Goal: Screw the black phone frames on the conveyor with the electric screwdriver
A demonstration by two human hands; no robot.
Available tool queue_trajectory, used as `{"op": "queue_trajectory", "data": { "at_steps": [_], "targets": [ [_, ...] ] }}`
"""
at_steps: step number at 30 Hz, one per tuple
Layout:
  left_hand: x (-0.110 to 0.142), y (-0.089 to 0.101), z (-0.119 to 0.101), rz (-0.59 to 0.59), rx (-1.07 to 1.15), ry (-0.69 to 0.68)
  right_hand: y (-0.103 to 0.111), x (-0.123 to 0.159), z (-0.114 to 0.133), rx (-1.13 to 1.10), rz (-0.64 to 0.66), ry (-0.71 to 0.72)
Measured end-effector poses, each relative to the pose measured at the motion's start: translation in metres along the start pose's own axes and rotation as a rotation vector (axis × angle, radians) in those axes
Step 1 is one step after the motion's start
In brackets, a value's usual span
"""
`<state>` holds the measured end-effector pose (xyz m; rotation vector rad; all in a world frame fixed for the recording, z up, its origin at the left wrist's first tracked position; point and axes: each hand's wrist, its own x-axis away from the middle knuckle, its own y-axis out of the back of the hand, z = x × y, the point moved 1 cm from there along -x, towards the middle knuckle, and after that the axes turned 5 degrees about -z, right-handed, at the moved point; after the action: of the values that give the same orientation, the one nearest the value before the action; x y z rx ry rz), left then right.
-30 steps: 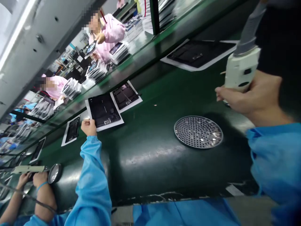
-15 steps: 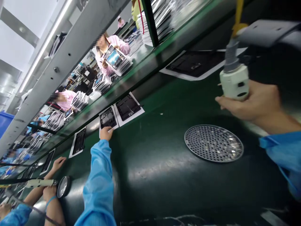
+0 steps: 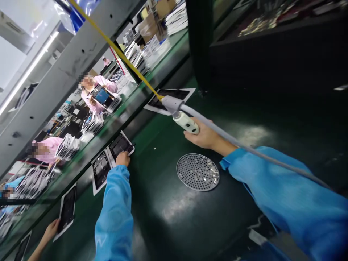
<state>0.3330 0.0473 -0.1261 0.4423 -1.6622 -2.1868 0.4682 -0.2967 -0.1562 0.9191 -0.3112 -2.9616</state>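
Has holed dish [image 3: 198, 172] in front, right of center. Grips pale tool [image 3: 187, 123] in right hand [image 3: 207, 135] just beyond, near center. Rests curled left hand [image 3: 123, 158] at tablet [image 3: 119, 144] edge, left of center; cannot tell if pinching. Faces co-worker in pink [image 3: 109, 85], upper left.

A green bench [image 3: 168, 232] spreads through 6 o'clock, a glare on its top. A grey beam [image 3: 58, 78], dotted with holes, slants from 9 to 11. Beyond it, at 10, a light strip [image 3: 51, 41] glows near the white ceiling [image 3: 29, 9]; a dark post [image 3: 201, 43] stands at 1.
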Motion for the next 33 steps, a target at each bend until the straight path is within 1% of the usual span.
{"op": "queue_trajectory", "data": {
  "at_steps": [3,5,7,9,13,15,18,19,21,23,26,28,30,33],
  "targets": [
    [0.004,0.006,0.004,-0.017,-0.006,-0.018,-0.001,0.0,0.0,0.067,0.009,0.025],
    [0.011,0.011,0.002,-0.037,0.003,-0.038,-0.001,0.001,-0.001,0.083,0.025,0.021],
    [0.022,0.016,-0.005,-0.057,0.025,-0.067,-0.001,0.001,-0.002,0.073,0.033,0.019],
    [0.038,0.02,-0.017,-0.073,0.058,-0.104,0.0,0.001,-0.003,0.046,0.019,0.017],
    [0.083,0.02,-0.048,-0.1,0.144,-0.178,0.0,0.001,-0.006,0.041,-0.034,-0.023],
    [0.11,0.016,-0.063,-0.171,0.229,-0.236,0.001,0.002,-0.007,0.031,-0.052,-0.034],
    [0.152,0.006,-0.084,-0.33,0.361,-0.312,0.002,0.003,-0.006,-0.002,-0.068,-0.056],
    [0.164,0.002,-0.09,-0.364,0.386,-0.323,0.003,0.003,-0.006,0.002,-0.069,-0.072],
    [0.185,-0.006,-0.1,-0.398,0.423,-0.343,0.004,0.003,-0.005,0.037,-0.062,-0.104],
    [0.2,-0.011,-0.107,-0.414,0.469,-0.368,0.006,0.004,-0.005,0.075,-0.043,-0.13],
    [0.211,-0.013,-0.108,-0.417,0.581,-0.397,0.007,0.004,-0.007,0.079,-0.001,-0.153],
    [0.213,-0.013,-0.104,-0.421,0.631,-0.375,0.009,0.004,-0.006,0.055,0.001,-0.148],
    [0.213,-0.013,-0.098,-0.423,0.621,-0.352,0.01,0.005,-0.001,0.009,-0.034,-0.157],
    [0.214,-0.016,-0.091,-0.398,0.571,-0.377,0.012,0.013,0.017,-0.135,-0.091,-0.195]
  ]
}}
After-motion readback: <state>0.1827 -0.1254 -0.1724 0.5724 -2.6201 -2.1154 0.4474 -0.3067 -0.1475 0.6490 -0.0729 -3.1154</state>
